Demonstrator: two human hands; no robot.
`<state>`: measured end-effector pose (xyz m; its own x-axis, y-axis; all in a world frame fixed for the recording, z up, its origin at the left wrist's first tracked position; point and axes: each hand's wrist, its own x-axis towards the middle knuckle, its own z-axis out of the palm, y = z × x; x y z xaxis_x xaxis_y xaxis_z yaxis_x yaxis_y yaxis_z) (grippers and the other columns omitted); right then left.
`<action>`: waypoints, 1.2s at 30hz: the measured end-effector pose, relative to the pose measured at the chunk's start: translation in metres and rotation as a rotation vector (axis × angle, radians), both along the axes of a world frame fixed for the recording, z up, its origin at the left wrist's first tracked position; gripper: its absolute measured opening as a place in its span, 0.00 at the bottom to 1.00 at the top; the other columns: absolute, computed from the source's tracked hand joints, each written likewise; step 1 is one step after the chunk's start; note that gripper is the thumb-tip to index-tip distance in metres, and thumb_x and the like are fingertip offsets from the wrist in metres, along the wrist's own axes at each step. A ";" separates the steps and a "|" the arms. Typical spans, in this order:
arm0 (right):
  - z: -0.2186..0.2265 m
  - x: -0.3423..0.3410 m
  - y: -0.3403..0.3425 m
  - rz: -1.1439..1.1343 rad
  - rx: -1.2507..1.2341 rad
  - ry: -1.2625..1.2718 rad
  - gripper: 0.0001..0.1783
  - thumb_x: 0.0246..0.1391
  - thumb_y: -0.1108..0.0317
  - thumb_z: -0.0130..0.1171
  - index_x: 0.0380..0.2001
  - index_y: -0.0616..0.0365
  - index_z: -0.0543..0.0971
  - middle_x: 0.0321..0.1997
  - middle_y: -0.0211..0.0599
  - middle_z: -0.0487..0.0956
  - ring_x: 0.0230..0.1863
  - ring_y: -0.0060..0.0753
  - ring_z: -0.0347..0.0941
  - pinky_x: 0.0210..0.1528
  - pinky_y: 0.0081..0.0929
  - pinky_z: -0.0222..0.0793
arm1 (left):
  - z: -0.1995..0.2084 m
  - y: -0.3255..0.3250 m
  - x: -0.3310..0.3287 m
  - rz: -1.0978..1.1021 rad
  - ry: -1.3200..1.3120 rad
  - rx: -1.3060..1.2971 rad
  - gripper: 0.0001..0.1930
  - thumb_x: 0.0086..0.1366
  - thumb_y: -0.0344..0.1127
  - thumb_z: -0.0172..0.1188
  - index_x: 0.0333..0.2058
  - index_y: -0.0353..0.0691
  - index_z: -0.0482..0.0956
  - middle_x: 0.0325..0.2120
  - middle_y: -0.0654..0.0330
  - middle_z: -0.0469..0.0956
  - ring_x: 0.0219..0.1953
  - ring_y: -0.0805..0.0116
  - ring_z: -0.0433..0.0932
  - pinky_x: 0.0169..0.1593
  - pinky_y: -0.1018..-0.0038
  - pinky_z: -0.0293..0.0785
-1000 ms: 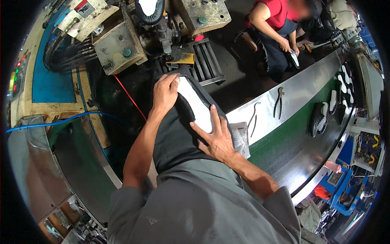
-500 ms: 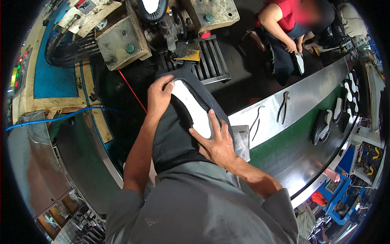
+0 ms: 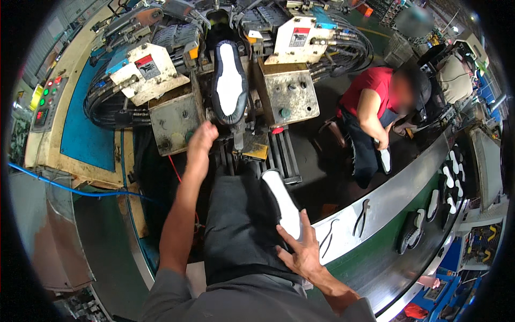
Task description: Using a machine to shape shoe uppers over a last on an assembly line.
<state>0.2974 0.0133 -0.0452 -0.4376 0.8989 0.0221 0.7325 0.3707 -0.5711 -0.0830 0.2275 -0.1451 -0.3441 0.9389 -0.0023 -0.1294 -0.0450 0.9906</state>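
My right hand (image 3: 304, 255) grips the near end of a black shoe upper with a white insole (image 3: 288, 208), fingers and thumb spread along its sides. This upper lies sole side up along my right thigh. My left hand (image 3: 203, 140) is raised in front of the machine, its fingers curled; whatever is inside them is hidden. Just above it, a second black shoe upper with a white insole (image 3: 230, 80) sits sole side up in the machine (image 3: 238, 140).
Two control boxes (image 3: 287, 91) flank the machine's middle. Pliers (image 3: 362, 214) and a thin hooked tool (image 3: 328, 234) lie on the metal ledge at right, beside a green belt with several uppers (image 3: 412, 232). A seated person in red (image 3: 371, 99) handles another upper. A blue hose (image 3: 75, 189) crosses at left.
My left hand has left the upper on my lap and moved up toward the machine. The view has shifted upward, showing more of the machine. My right hand stays on the upper.
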 end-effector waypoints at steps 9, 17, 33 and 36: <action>0.064 -0.059 0.131 -0.115 0.313 0.009 0.37 0.49 0.61 0.78 0.66 0.37 0.85 0.84 0.76 0.51 0.76 0.76 0.64 0.73 0.58 0.68 | 0.110 0.133 -0.013 -0.421 -0.401 0.109 0.39 0.79 0.45 0.63 0.81 0.43 0.57 0.72 0.57 0.70 0.71 0.61 0.71 0.73 0.62 0.70; 0.086 -0.162 0.281 -0.047 0.361 0.052 0.40 0.53 0.57 0.74 0.72 0.28 0.79 0.84 0.74 0.49 0.72 0.81 0.65 0.74 0.61 0.69 | 0.147 -0.037 -0.034 -0.374 -0.317 0.252 0.59 0.59 0.53 0.68 0.82 0.34 0.49 0.73 0.43 0.68 0.71 0.49 0.75 0.74 0.57 0.72; 0.031 -0.212 0.320 -0.023 0.346 0.104 0.43 0.56 0.55 0.74 0.75 0.25 0.74 0.86 0.74 0.42 0.71 0.83 0.63 0.73 0.61 0.69 | 0.062 -0.210 -0.088 -0.366 -0.923 -0.083 0.59 0.66 0.64 0.70 0.80 0.36 0.47 0.65 0.33 0.70 0.55 0.31 0.81 0.54 0.38 0.84; 0.033 -0.237 0.314 0.003 0.347 -0.032 0.44 0.58 0.52 0.73 0.77 0.28 0.71 0.85 0.78 0.40 0.71 0.86 0.60 0.73 0.65 0.66 | 0.099 -0.219 -0.032 -0.301 -0.837 0.210 0.57 0.69 0.77 0.59 0.77 0.34 0.54 0.63 0.34 0.72 0.52 0.33 0.82 0.49 0.41 0.86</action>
<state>0.0601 0.3273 -0.0119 -0.4460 0.8389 0.3120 0.7466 0.5410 -0.3872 -0.1147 0.0082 -0.0460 -0.0473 0.9981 0.0403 -0.8374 -0.0616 0.5430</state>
